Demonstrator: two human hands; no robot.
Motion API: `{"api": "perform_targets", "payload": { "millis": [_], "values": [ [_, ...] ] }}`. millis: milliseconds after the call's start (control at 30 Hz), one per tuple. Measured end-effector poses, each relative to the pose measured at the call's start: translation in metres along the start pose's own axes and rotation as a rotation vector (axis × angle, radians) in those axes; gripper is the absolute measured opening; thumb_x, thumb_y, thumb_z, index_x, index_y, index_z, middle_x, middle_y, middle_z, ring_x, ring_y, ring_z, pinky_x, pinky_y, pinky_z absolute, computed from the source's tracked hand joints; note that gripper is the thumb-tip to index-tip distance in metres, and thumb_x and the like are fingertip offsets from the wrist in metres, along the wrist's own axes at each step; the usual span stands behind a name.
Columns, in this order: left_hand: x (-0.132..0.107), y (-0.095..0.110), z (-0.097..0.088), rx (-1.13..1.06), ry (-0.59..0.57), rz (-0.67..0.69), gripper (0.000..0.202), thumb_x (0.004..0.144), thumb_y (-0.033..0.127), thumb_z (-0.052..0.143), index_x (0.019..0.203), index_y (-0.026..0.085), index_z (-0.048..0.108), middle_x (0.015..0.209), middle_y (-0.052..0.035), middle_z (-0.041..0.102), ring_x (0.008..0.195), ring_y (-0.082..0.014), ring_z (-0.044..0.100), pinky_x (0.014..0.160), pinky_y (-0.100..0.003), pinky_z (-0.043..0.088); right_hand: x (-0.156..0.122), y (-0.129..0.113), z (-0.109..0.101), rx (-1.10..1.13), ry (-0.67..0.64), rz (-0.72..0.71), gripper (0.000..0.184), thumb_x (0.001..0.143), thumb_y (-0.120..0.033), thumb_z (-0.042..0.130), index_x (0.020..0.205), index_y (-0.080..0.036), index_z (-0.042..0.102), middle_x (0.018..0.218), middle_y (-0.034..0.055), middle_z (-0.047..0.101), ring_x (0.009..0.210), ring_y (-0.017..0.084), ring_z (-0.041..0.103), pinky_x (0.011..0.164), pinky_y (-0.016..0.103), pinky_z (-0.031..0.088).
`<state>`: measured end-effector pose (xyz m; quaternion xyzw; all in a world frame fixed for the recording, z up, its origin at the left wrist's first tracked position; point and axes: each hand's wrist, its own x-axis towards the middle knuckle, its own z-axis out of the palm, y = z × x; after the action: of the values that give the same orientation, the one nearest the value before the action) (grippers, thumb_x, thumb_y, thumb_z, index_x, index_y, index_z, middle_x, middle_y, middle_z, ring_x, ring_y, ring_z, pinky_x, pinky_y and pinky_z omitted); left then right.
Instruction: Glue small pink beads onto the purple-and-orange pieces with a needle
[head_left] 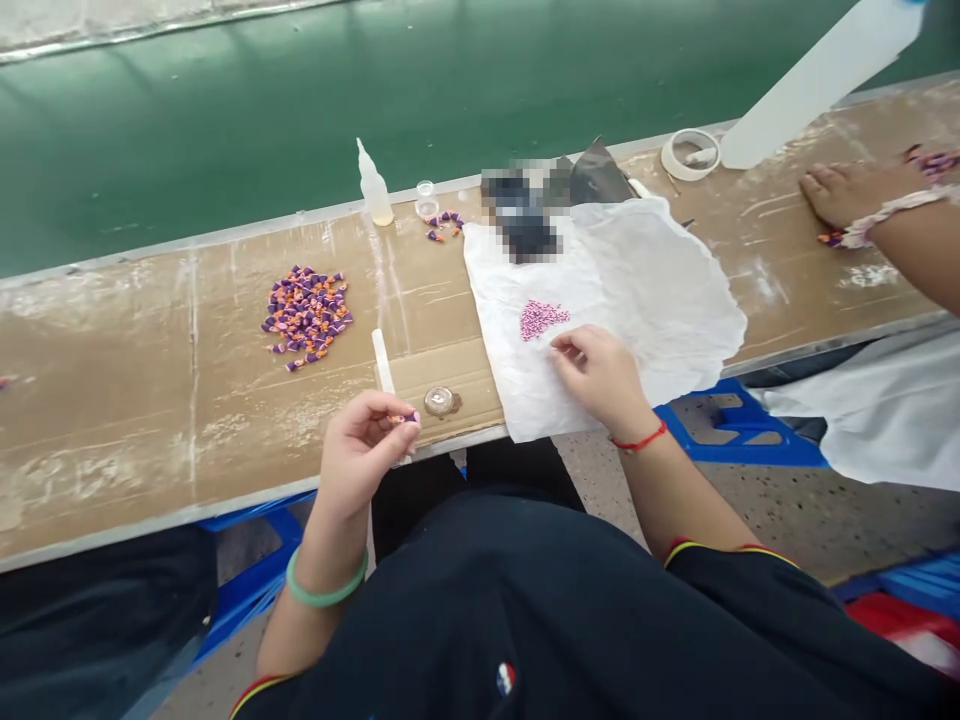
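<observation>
Now the left hand (358,445) pinches one piece (406,418) near the table (112,385) edge, seemingly unfinished, while the right hand (601,372) sits half-curled, contents unclear, beside loose beads (541,319), the pile (307,312) perhaps done, perhaps waiting.

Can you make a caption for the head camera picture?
Left hand holds a small purple piece; right hand is beside pink bits on a white sheet.

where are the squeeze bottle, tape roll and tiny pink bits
Squeeze bottle (376,194): head view, middle of its body.
Tape roll (691,174): head view, near side of its ring.
Tiny pink bits (541,319): head view, middle of the pile.
</observation>
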<state>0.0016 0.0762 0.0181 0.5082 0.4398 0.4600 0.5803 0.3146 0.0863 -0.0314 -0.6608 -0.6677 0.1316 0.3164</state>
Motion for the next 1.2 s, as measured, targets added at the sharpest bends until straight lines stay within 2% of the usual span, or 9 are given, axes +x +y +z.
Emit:
{"api": "perform_targets", "payload": {
  "millis": [133, 367, 600, 700, 933, 1200],
  "values": [
    [-0.001, 0.004, 0.013, 0.044, -0.031, 0.019, 0.021, 0.074, 0.035, 0.085, 0.08, 0.02, 0.071, 0.074, -0.0027, 0.072, 0.051, -0.0106, 0.064, 0.045, -0.02, 0.053, 0.006, -0.003, 0.013, -0.004, 0.054, 0.041, 0.006, 0.081, -0.02, 0.056, 0.083, -0.02, 0.062, 0.083, 0.0082, 0.065, 0.075, 0.025, 0.06, 0.073, 0.041, 0.049],
    [-0.007, 0.005, 0.011, 0.056, -0.091, -0.009, 0.021, 0.077, 0.038, 0.082, 0.08, 0.02, 0.071, 0.073, -0.0032, 0.072, 0.052, -0.0116, 0.064, 0.047, -0.022, 0.055, 0.014, -0.004, 0.025, 0.007, 0.067, 0.076, 0.002, 0.081, -0.02, 0.058, 0.08, -0.02, 0.06, 0.082, 0.0081, 0.066, 0.076, 0.025, 0.06, 0.072, 0.04, 0.049],
    [-0.009, 0.004, 0.011, 0.021, -0.085, 0.009, 0.014, 0.078, 0.03, 0.081, 0.08, 0.021, 0.071, 0.073, -0.0023, 0.072, 0.052, -0.0103, 0.064, 0.047, -0.019, 0.054, 0.018, 0.0, 0.026, 0.008, 0.008, 0.003, 0.009, 0.08, -0.016, 0.053, 0.078, -0.021, 0.061, 0.083, 0.0083, 0.067, 0.084, 0.028, 0.06, 0.081, 0.044, 0.047],
    [-0.009, 0.003, 0.011, 0.023, -0.082, 0.01, 0.013, 0.078, 0.029, 0.082, 0.079, 0.021, 0.071, 0.073, -0.0022, 0.072, 0.052, -0.0104, 0.064, 0.047, -0.019, 0.054, 0.018, 0.001, 0.024, 0.008, 0.002, -0.007, 0.01, 0.079, -0.016, 0.052, 0.08, -0.021, 0.061, 0.084, 0.0086, 0.067, 0.081, 0.027, 0.06, 0.078, 0.043, 0.048],
    [-0.009, 0.001, 0.011, 0.046, -0.074, -0.019, 0.019, 0.076, 0.034, 0.083, 0.078, 0.02, 0.071, 0.072, -0.0035, 0.072, 0.052, -0.0113, 0.063, 0.047, -0.021, 0.054, 0.017, 0.001, 0.021, -0.009, -0.003, 0.001, 0.003, 0.078, -0.021, 0.057, 0.076, -0.022, 0.057, 0.081, 0.0073, 0.066, 0.078, 0.026, 0.06, 0.076, 0.042, 0.05],
    [-0.012, -0.001, 0.012, 0.027, -0.088, -0.029, 0.015, 0.078, 0.032, 0.082, 0.079, 0.021, 0.073, 0.073, -0.003, 0.071, 0.053, -0.0111, 0.063, 0.048, -0.021, 0.054, 0.018, 0.001, 0.028, -0.044, -0.019, -0.043, 0.011, 0.079, -0.017, 0.056, 0.072, -0.023, 0.05, 0.077, 0.0073, 0.063, 0.078, 0.028, 0.055, 0.081, 0.048, 0.045]
  ]
}}
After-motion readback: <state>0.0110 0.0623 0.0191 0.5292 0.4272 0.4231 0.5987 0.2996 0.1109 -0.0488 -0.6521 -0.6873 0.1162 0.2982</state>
